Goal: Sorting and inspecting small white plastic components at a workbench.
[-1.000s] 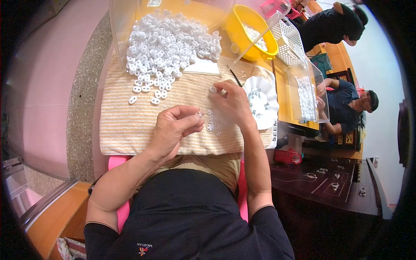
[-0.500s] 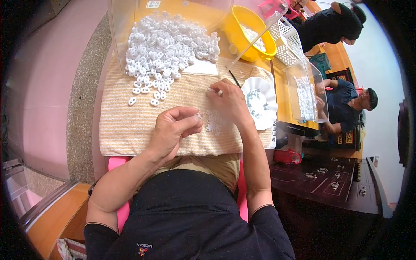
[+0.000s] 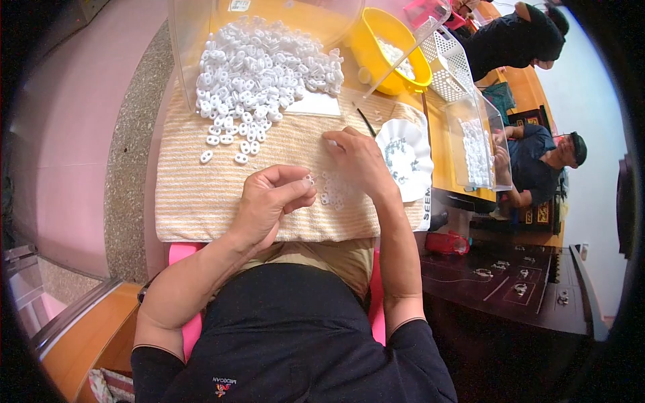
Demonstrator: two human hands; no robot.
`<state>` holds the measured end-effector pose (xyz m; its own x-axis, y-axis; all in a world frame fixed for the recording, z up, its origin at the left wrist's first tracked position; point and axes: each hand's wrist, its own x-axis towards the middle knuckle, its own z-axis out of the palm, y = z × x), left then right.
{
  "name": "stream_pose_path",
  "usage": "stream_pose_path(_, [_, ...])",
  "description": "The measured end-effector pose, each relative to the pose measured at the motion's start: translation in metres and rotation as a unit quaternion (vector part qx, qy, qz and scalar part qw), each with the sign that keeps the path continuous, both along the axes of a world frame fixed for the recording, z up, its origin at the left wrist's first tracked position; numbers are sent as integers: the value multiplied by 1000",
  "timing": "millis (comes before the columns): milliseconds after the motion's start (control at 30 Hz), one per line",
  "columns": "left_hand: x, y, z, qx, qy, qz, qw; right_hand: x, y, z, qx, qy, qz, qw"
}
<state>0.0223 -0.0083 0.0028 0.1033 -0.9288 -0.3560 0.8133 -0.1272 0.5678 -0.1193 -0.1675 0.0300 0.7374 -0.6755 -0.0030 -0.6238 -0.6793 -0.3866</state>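
Note:
My left hand [image 3: 272, 201] is closed, thumb and forefinger pinching a small whitish plastic piece [image 3: 310, 180] above the striped towel [image 3: 201, 195]. To its right, my right hand [image 3: 363, 161] hovers over the towel with its forefinger stretched leftward. No piece shows at its fingertips; its thumb is mostly hidden. Small clear plastic pieces [image 3: 330, 191] lie on the towel between my hands. Beside my right wrist stands a white fluted dish [image 3: 420, 160] with small grey-looking parts [image 3: 401, 161] in it. Beyond my hands is a heap of white oval two-holed plastic pieces [image 3: 255, 74].
A clear plastic bin [image 3: 180, 40] lies around the heap. A white card [image 3: 314, 105] and a thin black stick [image 3: 366, 122] are near it. At far right stand a yellow basin [image 3: 368, 40], a white perforated basket [image 3: 447, 70] and another clear bin [image 3: 497, 176]. Two people [image 3: 537, 151] are nearby.
A white bit at my right fingertips no longer shows there, and the forefinger has straightened. My left hand keeps its pinch in nearly the same spot. The view has shifted slightly.

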Motion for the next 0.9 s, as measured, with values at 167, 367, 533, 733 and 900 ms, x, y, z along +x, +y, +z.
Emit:
stream_pose_path(167, [0, 0, 0, -1, 3, 2, 1000, -2, -1, 1, 32, -13, 0, 999])
stream_pose_path(367, [-1, 0, 0, -4, 10, 5, 1000, -18, 2, -12, 116, -148, -35, 982])
stream_pose_path(533, [-1, 1, -2, -2, 11, 7, 1000, -24, 11, -13, 226, -217, -72, 947])
stream_pose_path(733, [-3, 0, -4, 1, 1, 7, 1000, -29, 22, -14, 360, -278, -86, 886])
stream_pose_path(900, [-3, 0, -3, 2, -2, 0, 1000, -30, 27, -15, 429, -291, -65, 852])
